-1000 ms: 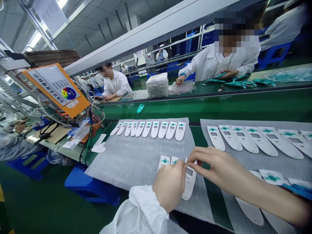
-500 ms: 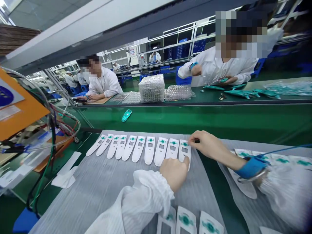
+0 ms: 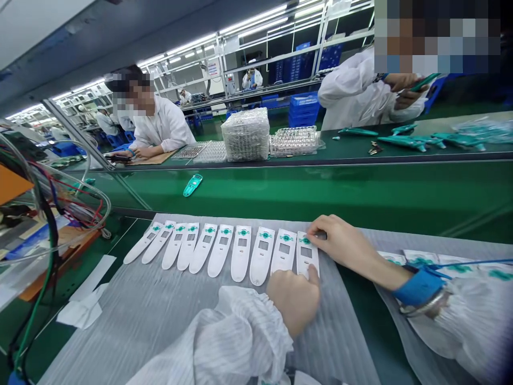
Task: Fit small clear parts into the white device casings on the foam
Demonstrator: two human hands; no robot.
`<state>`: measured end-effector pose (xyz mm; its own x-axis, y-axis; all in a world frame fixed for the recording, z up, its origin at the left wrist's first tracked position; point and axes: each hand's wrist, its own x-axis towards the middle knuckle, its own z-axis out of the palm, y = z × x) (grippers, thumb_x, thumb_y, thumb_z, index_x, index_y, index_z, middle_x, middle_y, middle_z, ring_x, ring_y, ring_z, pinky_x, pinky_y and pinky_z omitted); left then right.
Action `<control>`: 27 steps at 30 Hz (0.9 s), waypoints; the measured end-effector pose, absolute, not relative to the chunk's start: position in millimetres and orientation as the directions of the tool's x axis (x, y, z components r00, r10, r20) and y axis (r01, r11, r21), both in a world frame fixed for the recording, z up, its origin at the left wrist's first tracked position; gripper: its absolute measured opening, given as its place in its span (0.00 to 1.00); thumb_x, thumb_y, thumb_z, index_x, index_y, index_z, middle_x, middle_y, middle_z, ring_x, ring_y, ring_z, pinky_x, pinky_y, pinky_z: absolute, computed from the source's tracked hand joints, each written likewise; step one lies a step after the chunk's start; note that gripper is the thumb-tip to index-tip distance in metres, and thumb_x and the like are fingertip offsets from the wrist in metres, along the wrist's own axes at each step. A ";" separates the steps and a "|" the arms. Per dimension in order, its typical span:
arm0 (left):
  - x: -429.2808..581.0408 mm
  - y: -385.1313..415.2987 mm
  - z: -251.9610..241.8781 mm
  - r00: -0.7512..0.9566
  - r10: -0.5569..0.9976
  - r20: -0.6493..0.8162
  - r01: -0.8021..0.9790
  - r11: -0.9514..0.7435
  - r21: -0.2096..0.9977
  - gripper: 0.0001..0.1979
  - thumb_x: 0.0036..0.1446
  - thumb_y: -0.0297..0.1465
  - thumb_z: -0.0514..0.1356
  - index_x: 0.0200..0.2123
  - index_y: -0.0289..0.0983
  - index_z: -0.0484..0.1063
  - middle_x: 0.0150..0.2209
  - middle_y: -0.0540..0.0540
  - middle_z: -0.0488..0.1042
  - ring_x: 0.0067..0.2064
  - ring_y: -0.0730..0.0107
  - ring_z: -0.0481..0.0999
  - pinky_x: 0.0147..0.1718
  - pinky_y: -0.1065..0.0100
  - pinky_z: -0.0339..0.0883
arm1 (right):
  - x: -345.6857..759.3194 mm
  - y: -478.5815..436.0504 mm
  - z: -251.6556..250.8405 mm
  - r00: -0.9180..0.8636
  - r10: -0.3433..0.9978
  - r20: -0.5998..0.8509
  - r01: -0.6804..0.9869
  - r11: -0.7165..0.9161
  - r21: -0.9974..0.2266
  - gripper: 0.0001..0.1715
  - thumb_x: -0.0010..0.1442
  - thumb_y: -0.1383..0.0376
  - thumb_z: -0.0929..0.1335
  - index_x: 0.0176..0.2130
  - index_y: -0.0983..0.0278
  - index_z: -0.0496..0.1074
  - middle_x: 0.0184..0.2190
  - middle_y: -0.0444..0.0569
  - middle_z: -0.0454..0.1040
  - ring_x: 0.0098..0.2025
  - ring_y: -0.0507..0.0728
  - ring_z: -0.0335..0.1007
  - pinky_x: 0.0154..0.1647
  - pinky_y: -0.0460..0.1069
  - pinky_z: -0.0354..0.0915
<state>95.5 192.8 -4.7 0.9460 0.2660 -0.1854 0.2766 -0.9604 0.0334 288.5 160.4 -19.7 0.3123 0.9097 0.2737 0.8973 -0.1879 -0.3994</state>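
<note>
A row of several white plastic housings with green logos (image 3: 240,251) lies on a grey foam sheet (image 3: 160,315). The rightmost housing (image 3: 306,255) is pinched at both ends. My left hand (image 3: 294,299), fingers curled, presses its near end with the thumb. My right hand (image 3: 340,243) holds its far end between fingertips; a blue wrist strap (image 3: 419,284) circles that wrist.
A green conveyor belt (image 3: 320,192) runs behind the sheet, carrying one teal housing (image 3: 193,185). Beyond it, people in white coats work at a bench with stacked clear trays (image 3: 246,133) and teal parts (image 3: 401,140). Cables and a fixture (image 3: 52,208) stand at left. More housings (image 3: 420,259) lie at right.
Both hands carried a white housing from the sheet's near edge up to the right end of the far row and set it down there. The view tilted upward.
</note>
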 end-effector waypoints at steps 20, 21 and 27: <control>93.4 195.3 10.9 0.936 0.269 -0.227 0.297 -0.950 0.097 0.24 0.68 0.25 0.47 0.66 0.29 0.56 0.33 0.33 0.80 0.38 0.46 0.82 0.33 0.55 0.74 | 284.6 138.5 -18.1 0.104 0.910 0.402 0.978 -0.021 -0.206 0.21 0.67 0.62 0.58 0.42 0.63 0.78 0.46 0.53 0.77 0.44 0.61 0.71 0.41 0.58 0.67; 91.7 196.5 12.5 0.937 0.271 -0.220 0.302 -0.946 0.122 0.25 0.67 0.25 0.47 0.66 0.29 0.56 0.32 0.33 0.80 0.38 0.44 0.82 0.33 0.54 0.73 | 287.5 138.1 -15.9 0.146 0.908 0.394 0.966 -0.045 -0.253 0.21 0.67 0.61 0.58 0.42 0.62 0.78 0.46 0.53 0.78 0.44 0.62 0.71 0.42 0.58 0.67; 85.4 214.8 21.9 0.882 0.462 -0.094 0.410 -0.655 0.635 0.20 0.69 0.35 0.47 0.56 0.35 0.70 0.28 0.42 0.76 0.31 0.57 0.78 0.31 0.63 0.68 | 283.2 134.9 11.7 0.304 0.885 0.353 0.835 -0.069 -0.546 0.17 0.61 0.56 0.62 0.36 0.59 0.78 0.41 0.51 0.79 0.44 0.62 0.73 0.42 0.57 0.69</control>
<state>85.4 214.8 21.9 0.8819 0.4621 -0.0937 0.4104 -0.6545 0.6350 283.2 134.9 11.7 0.3040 0.8849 0.3528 0.8346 -0.0689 -0.5465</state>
